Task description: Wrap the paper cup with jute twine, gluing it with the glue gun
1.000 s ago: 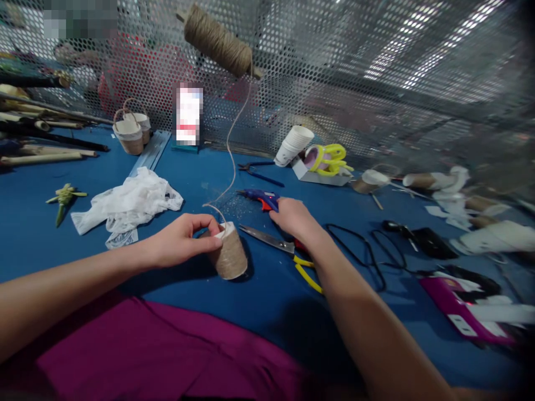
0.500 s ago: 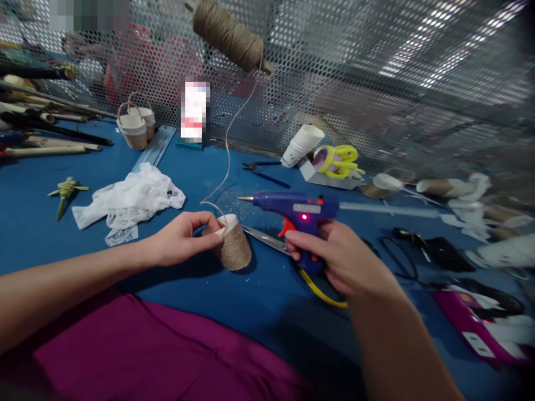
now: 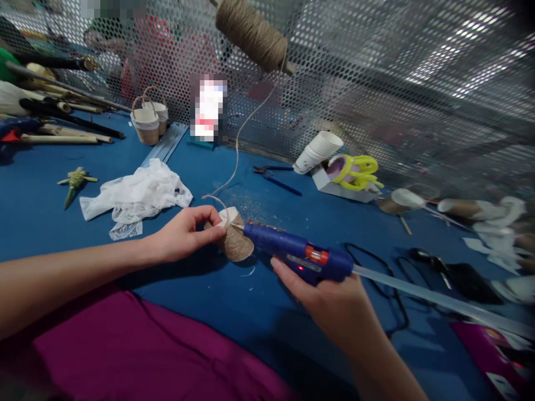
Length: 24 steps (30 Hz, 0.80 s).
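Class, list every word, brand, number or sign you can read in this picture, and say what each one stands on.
No text can be read.
Label on the glue gun: too small and blurred.
Phone screen: pixelated, unreadable.
Stacked paper cups: a faint dark mark, too small to make out.
Purple item at the right edge: a pale patch, nothing legible.

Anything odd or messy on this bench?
Mild clutter: pale specks litter the blue table just beyond the glue gun, white lace lies crumpled, and the stacked white cups lean over instead of standing upright.
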Each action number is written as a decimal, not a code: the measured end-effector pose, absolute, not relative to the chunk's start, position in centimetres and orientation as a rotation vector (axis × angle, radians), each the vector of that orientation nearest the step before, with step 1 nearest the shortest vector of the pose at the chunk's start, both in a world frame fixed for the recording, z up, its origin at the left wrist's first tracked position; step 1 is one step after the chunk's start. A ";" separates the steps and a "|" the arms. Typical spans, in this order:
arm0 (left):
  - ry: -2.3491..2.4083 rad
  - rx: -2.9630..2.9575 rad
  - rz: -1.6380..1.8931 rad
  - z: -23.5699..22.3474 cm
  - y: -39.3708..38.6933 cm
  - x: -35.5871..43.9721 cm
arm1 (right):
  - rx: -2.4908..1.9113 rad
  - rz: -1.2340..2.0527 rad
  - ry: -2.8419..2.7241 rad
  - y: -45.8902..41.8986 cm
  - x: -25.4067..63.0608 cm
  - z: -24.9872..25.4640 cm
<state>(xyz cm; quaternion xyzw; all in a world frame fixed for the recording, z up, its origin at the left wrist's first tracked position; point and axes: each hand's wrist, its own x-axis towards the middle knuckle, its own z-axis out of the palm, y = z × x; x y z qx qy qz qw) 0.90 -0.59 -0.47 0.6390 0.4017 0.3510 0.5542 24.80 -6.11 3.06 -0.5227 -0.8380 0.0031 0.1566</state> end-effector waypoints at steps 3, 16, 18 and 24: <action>0.957 1.540 0.817 -0.4 -0.6 0.9 | -1.330 -0.450 -2.669 -6.5 25.0 3.1; 0.971 1.560 0.805 -0.2 -0.5 1.0 | -1.495 -0.044 -2.407 -6.6 24.3 2.5; 0.971 1.564 0.805 -0.2 -0.5 1.0 | -1.506 -0.018 -2.365 -6.5 24.3 2.5; 0.974 1.583 0.796 -0.2 -0.6 0.9 | -1.573 0.161 -2.278 -6.5 22.9 4.1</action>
